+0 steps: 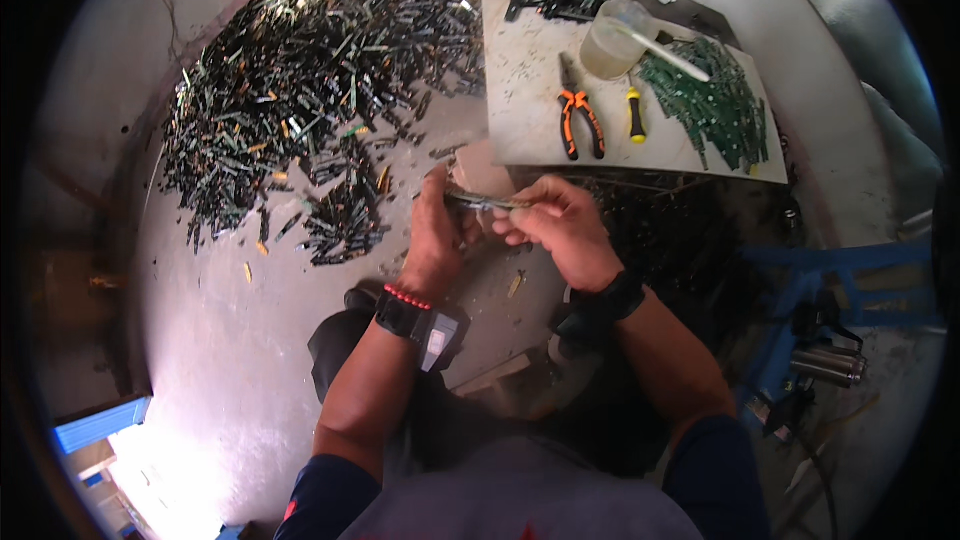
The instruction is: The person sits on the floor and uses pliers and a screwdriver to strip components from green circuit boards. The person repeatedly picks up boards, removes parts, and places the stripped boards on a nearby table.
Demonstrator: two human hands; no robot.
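Between my two hands, in front of my body, is a narrow dark strip that looks like a small circuit-board piece (484, 202). My left hand (436, 232) has its fingers closed round the strip's left end. The other end is pinched between the thumb and fingers of my right hand (566, 232). Just behind the strip lies a flat pinkish-brown piece (484, 170). Fine detail on the strip is too small to make out.
A large heap of similar dark strips (320, 70) covers the floor ahead and left. On a white board (520, 130) at the right lie orange-black pliers (580, 120), a yellow-black screwdriver (635, 117), a clear cup (612, 45) with a white-handled tool, and green circuit-board strips (725, 105).
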